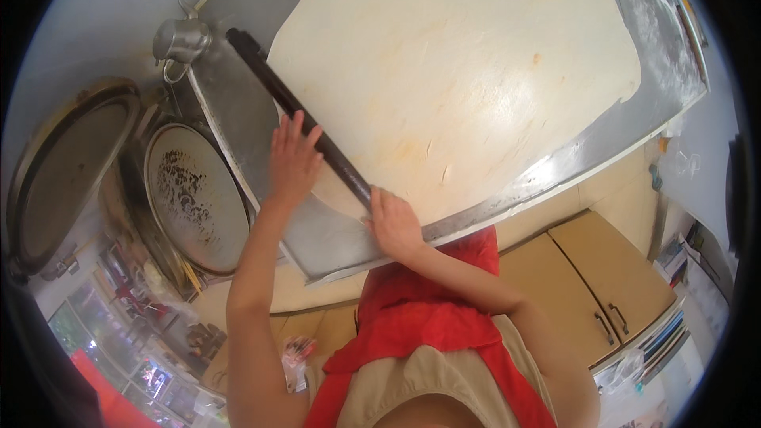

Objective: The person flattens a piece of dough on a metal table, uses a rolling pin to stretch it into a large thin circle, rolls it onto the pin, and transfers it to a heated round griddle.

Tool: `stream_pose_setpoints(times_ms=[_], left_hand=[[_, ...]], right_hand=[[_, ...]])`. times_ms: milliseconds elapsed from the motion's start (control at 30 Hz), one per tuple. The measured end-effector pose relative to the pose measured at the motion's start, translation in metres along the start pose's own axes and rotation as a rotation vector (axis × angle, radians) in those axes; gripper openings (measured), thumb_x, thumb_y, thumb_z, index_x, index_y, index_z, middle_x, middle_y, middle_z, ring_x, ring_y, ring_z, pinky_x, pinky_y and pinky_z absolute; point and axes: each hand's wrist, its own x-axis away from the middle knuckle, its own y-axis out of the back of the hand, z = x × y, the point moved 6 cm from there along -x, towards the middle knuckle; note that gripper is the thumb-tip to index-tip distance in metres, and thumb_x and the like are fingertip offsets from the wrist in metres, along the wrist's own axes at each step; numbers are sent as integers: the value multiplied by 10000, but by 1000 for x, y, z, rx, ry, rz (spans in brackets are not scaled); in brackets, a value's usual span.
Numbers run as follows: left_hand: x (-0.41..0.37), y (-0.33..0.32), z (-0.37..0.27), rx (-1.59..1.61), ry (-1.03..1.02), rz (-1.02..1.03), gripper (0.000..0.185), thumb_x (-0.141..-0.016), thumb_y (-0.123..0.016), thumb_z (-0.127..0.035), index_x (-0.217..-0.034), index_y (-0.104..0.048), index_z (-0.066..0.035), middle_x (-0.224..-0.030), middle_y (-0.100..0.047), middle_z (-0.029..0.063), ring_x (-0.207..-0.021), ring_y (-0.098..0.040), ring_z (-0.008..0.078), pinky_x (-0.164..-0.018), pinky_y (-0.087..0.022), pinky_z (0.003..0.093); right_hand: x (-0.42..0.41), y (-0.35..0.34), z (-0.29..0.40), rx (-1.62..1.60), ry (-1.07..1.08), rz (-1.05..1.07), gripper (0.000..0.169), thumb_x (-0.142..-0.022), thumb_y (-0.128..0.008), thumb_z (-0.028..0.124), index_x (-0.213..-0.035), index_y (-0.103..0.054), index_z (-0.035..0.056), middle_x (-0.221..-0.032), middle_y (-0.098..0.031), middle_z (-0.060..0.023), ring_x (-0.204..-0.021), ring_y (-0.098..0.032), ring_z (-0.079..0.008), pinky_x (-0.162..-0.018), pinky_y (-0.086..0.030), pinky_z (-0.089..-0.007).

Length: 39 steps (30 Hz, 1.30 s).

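A long dark rolling pin (343, 169) lies slantwise over the left edge of a very large, thin sheet of pale dough (452, 71). My left hand (294, 157) rests along the pin's middle, fingers straight and spread, fingertips touching the wood. Over the near end of the pin is my right hand (395, 223), its fingers close together; it covers that tip. Beneath the dough is a metal-topped table (238, 86). Small creases and tan specks mark the dough's surface.
A metal pitcher (183, 40) stands at the table's far left corner. Left of the table are a round griddle (196, 202) with charred spots and a raised round lid (74, 172). Flour (660, 24) dusts the table's right side. A wooden cabinet (585, 285) is at the lower right.
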Motion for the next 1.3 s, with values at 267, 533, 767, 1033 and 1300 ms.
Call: stream_pose_setpoints(times_ms=[267, 533, 767, 1033, 1300], left_hand=[[82, 9, 63, -176, 124, 14, 531, -844, -562, -39, -1364, -463, -79, -1523, -332, 124, -1421, -265, 333, -1159, -224, 482], [13, 24, 30, -363, -31, -104, 366, -842, -552, -11, -1193, -566, -114, -1489, -392, 78, -1368, -373, 275, -1144, -262, 489], [-20, 8, -68, -138, -210, 96, 430, -792, -703, -353, -1124, -594, -102, -1499, -372, 77, -1390, -321, 282, -1156, -223, 506], [80, -41, -105, -29, 581, 13, 1009, -735, -719, -577, -1453, -304, -2, -1542, -239, 215, -1439, -197, 354, -1151, -164, 544], [163, -55, -185, -100, 522, -34, 550, -831, -674, -218, -1336, -481, -117, -1323, -475, 116, -1245, -420, 368, -1060, -316, 512]], right_hand=[[-18, -42, 90, 15, 245, -84, 625, -800, -580, 102, -1375, -383, -44, -1115, -513, -179, -928, -545, -270, -821, -447, -345], [-8, 55, -10, -477, 295, 117, 643, -748, -541, -51, -1371, -381, -65, -1069, -547, -249, -954, -532, -409, -859, -450, -464], [-34, 225, -208, 415, 268, -226, 403, -782, -613, 26, -1177, -610, 104, -1129, -624, -78, -1056, -562, -292, -932, -435, -429], [-15, 216, -250, 307, 364, -70, 426, -826, -663, 212, -1230, -559, 125, -1163, -581, -68, -1135, -522, -262, -1078, -329, -475], [30, 216, -267, 260, 425, -76, 437, -765, -727, 249, -1185, -607, 225, -1075, -565, -25, -1069, -522, -235, -1014, -337, -475]])
